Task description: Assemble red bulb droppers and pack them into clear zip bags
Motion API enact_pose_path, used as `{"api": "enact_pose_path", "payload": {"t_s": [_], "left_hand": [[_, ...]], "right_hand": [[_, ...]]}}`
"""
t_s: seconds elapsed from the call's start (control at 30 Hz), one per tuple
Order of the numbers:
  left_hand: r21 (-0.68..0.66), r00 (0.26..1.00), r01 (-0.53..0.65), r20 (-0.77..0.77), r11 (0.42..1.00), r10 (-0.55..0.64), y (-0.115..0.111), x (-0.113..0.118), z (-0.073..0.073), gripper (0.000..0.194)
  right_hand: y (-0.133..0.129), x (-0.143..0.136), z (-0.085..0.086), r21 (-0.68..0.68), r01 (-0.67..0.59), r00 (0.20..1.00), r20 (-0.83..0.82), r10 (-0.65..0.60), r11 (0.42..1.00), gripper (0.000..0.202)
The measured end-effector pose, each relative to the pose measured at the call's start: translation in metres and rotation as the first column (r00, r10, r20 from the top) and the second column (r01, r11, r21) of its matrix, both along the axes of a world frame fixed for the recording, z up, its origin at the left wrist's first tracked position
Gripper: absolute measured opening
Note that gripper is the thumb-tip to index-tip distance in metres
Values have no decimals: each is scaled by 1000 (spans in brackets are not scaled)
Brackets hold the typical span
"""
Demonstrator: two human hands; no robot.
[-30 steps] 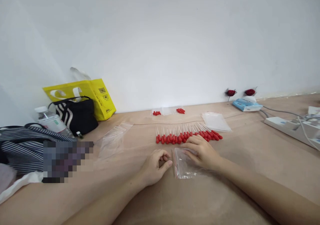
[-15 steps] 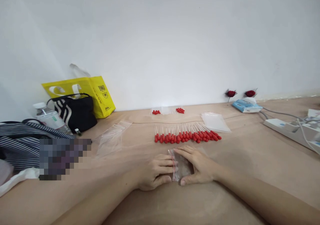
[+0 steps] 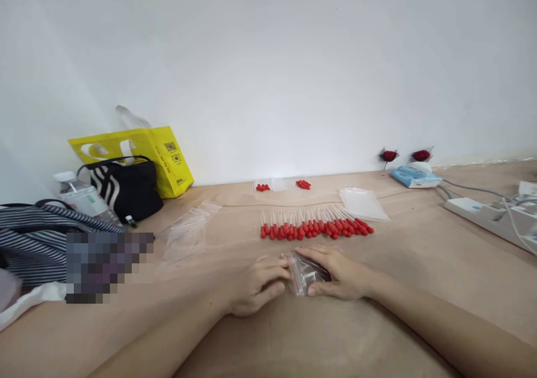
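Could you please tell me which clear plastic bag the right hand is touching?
The bag just in front of the red-ended tubes; the other clear bags lie farther away, untouched.

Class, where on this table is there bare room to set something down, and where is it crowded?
Bare tabletop shows between the right hand and the power strip, and between the forearms. Crowded: the left end, with striped bag, bottle, black bag and yellow bag.
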State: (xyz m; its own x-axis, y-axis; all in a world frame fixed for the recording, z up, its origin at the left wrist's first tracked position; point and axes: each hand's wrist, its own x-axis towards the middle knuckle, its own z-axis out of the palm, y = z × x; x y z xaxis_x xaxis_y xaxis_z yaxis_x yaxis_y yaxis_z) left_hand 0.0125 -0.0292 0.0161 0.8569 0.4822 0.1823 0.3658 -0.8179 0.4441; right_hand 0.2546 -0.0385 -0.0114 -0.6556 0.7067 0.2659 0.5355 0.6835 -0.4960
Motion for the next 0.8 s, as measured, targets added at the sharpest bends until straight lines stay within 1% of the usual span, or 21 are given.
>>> {"api": "enact_pose_path", "payload": {"t_s": [0.03, 0.07, 0.1, 0.13, 0.17, 0.2, 0.27, 0.33, 0.4, 0.47, 0.57, 0.63, 0.73, 0.8], "left_hand": [[-42, 992, -104, 74, 994, 107, 4, -1, -2, 24], [-79, 959, -236, 140, 969, 245, 11, -2, -5, 24], [-108, 902, -373, 192, 921, 388, 18, -3, -8, 25], [-121, 826, -500, 229, 857, 514, 27, -3, -11, 24], [-128, 751, -602, 246, 788, 613, 37, -4, -14, 23], [-128, 709, -650, 250, 749, 659, 47, -5, -17, 24], [-128, 680, -684, 244, 718, 691, 65, -6, -21, 31], [-134, 684, -682, 230, 719, 692, 78, -7, -24, 39], [-147, 688, -678, 217, 720, 692, 84, -7, -25, 41], [-161, 688, -676, 212, 719, 694, 85, -7, -26, 36], [-164, 661, -700, 220, 695, 717, 81, -11, -26, 27], [-153, 619, -739, 230, 656, 751, 74, -20, -26, 28], [-135, 558, -792, 235, 596, 796, 59, -42, -24, 30], [-109, 555, -805, 206, 583, 806, 47, -57, -21, 28]], "right_hand": [[0, 1, 0, 1, -5, 1000, 14, 5, 1000, 75], [0, 1, 1, 3, -8, 1000, 25, 8, 1000, 75], [0, 1, 1, 6, -8, 999, 32, 8, 1000, 75], [0, 2, 1, 10, -9, 999, 36, 8, 1000, 75], [0, 2, 1, 15, -9, 999, 39, 9, 1000, 74], [0, 1, 1, 21, -8, 999, 39, 7, 1000, 74], [0, 1, 1, 35, -5, 999, 33, 4, 999, 73], [0, 1, 2, 42, -6, 1000, 26, 5, 999, 72], [0, 0, 2, 39, -8, 1000, 22, 7, 999, 71], [-1, 0, 3, 35, -7, 1000, 22, 7, 999, 71], [-1, 0, 4, 30, -5, 999, 32, 4, 1000, 71], [-1, 0, 4, 25, -3, 999, 37, 2, 1000, 70], [-2, 0, 5, 21, -2, 999, 42, 1, 1000, 70], [-2, 0, 5, 22, -5, 999, 53, 4, 1000, 70]]}}
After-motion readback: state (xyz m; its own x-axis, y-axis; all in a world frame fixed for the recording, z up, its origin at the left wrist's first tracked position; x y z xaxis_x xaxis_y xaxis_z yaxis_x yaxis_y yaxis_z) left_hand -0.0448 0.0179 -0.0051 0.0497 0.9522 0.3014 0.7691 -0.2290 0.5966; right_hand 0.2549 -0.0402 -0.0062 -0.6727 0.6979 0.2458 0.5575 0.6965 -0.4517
